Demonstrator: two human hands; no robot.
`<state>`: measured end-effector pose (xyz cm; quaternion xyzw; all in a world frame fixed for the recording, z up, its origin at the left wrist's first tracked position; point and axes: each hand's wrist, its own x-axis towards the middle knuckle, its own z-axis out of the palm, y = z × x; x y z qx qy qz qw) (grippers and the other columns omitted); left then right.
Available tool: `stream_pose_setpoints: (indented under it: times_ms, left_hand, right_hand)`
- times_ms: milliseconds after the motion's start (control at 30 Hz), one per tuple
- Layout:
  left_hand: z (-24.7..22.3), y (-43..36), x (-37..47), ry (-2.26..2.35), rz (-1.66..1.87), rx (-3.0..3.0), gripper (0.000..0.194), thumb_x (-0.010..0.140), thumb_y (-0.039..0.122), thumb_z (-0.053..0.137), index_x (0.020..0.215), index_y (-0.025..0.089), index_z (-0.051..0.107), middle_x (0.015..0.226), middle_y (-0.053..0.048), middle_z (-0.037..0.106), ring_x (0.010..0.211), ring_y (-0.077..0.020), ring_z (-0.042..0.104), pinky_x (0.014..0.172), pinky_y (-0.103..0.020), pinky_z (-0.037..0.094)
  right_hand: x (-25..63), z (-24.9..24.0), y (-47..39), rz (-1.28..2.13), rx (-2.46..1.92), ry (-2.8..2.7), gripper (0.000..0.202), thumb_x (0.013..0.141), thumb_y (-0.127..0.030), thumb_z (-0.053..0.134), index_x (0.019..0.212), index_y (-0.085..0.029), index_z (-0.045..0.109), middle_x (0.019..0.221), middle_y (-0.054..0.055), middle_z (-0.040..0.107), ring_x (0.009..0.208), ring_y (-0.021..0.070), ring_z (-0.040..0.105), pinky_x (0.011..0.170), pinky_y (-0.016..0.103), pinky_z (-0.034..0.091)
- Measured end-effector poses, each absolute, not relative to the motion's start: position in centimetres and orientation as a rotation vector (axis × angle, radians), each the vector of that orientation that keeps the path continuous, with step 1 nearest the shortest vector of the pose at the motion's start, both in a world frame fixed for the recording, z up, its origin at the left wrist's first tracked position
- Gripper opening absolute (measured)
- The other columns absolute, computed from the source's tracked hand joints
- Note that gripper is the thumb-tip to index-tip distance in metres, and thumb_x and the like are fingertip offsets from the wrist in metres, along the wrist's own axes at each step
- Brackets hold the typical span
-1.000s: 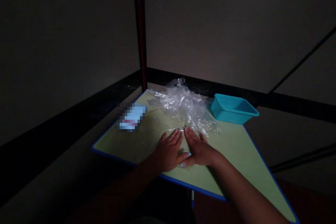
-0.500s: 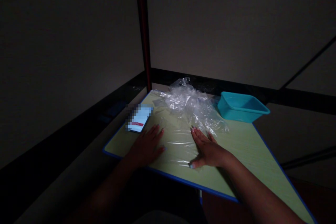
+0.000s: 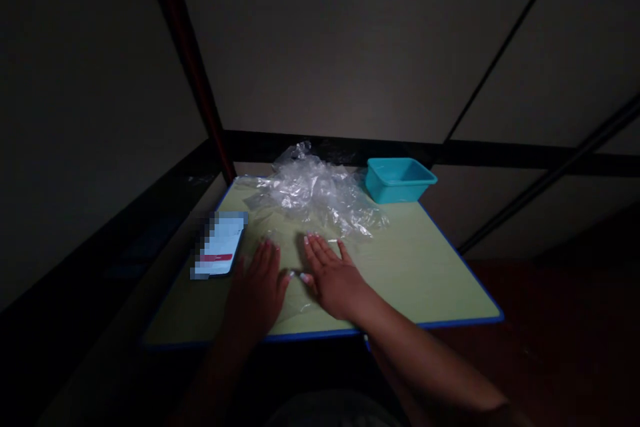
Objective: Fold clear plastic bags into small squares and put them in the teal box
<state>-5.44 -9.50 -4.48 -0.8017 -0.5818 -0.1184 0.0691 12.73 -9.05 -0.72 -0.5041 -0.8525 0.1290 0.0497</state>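
Both palms face down near the front of a small table. My left hand (image 3: 257,290) lies open, its fingers stretched forward, to the right of a phone. My right hand (image 3: 334,277) is flat and open too, resting on a thin clear plastic bag or film with its fingers fanned a little. The two thumbs point at each other and are close together. Beyond my fingertips the clear plastic (image 3: 313,187) is bunched in a crumpled, shiny heap. Its near part spreads thin over the tabletop between and under my hands; its exact edges are hard to make out.
A turquoise plastic basin (image 3: 400,190) stands at the table's back right corner. The phone (image 3: 223,247), its screen lit and partly pixelated, lies at the left. The pale green tabletop (image 3: 430,267) has a blue edge. Dark walls close in behind and at the left.
My hands have come closer together over the plastic, the right one shifting left toward the other. The camera view has turned to the right.
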Motion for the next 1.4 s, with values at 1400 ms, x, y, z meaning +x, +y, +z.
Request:
stream_pose_setpoints:
  times_ms: [1400]
  left_hand:
    - [-3.2, -5.0, 1.8, -1.072, -0.096, -3.160, 0.066, 0.094, 0.058, 0.023, 0.145, 0.017, 0.028, 0.153, -0.010, 0.023, 0.142, -0.0209, 0.019, 0.114, -0.048, 0.014]
  right_hand:
    - [16.5, -4.8, -13.8, 0.249, -1.932, -2.404, 0.084, 0.091, -0.064, 0.015, 0.147, -0.001, 0.015, 0.152, 0.014, 0.002, 0.143, 0.0287, 0.001, 0.112, 0.058, 0.003]
